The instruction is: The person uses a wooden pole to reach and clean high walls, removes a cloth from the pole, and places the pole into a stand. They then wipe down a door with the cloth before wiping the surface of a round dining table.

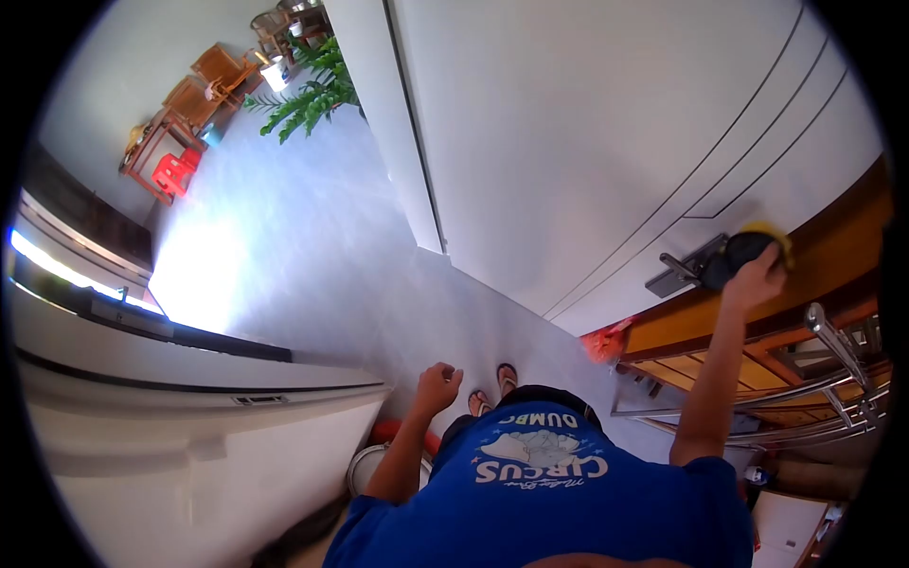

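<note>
My right hand (757,277) reaches out to the right and is closed on a round black thing with a yellow edge (734,257), whose exact kind I cannot make out. That thing is right beside the metal door handle (674,272) on the large white door (587,123); whether the two touch is unclear. Below the door's left edge, my left hand (438,386) hangs in front of my body with its fingers loosely curled. Nothing shows in it, and it touches nothing.
A wooden cabinet (663,333) and a metal rail rack (833,346) stand at the right. A white appliance (199,445) is at lower left, near a round-rimmed container (365,466). Farther off are a green plant (317,90), a red stool (173,173) and wooden chairs (220,71).
</note>
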Demonstrator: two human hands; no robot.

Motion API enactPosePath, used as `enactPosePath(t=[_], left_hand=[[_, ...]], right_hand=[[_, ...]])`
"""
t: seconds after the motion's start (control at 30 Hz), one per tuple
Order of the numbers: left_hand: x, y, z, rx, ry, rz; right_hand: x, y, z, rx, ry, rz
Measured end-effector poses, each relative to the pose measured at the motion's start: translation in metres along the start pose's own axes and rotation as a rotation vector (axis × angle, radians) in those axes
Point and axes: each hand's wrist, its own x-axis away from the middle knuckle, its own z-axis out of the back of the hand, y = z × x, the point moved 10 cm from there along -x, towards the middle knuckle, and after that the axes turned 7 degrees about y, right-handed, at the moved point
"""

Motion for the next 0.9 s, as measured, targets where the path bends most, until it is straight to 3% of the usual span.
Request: enactPosePath(t=[0.03,0.07,0.17,0.23,0.37,0.47,0.53,0.67,0.73,0.83,0.9], left_hand=[[-0.005,0.000,-0.002,-0.005,0.006,-0.005],[-0.012,0.001,-0.004,-0.008,0.021,-0.009],[-0.022,-0.008,-0.008,0.032,0.049,0.042],[-0.024,0.008,0.002,-0.004,0.045,0.065],[-0.036,-0.002,-0.001,-0.045,0.086,0.042],[-0.046,-0.019,-0.010,-0.042,0.111,0.071],[-0.052,-0.014,-0.004,0.004,0.123,0.086],[-0.069,-0.007,0.002,0.021,0.164,0.107],[-0.076,-0.006,0.005,0.030,0.184,0.128],[-0.093,-0.006,0.012,-0.010,0.177,0.128],[-0.110,-0.029,0.008,-0.050,0.197,0.099]], right_hand=[[-0.006,-0.030,-0.014,-0.027,0.005,0.120],[0.000,-0.076,-0.032,-0.186,0.001,0.381],[0.041,-0.148,-0.097,0.385,-0.053,1.332],[0.077,-0.169,-0.145,0.614,-0.086,1.495],[0.115,-0.108,-0.202,0.580,-0.295,1.543],[0.181,-0.111,-0.240,0.534,-0.510,1.498],[0.198,-0.142,-0.267,0.426,-0.480,1.510],[0.180,-0.250,-0.336,0.442,-0.101,1.591],[0.177,-0.286,-0.362,0.393,-0.269,1.372],[0.193,-0.354,-0.403,0.575,-0.198,1.374],[0.216,-0.360,-0.439,0.532,-0.208,1.457]])
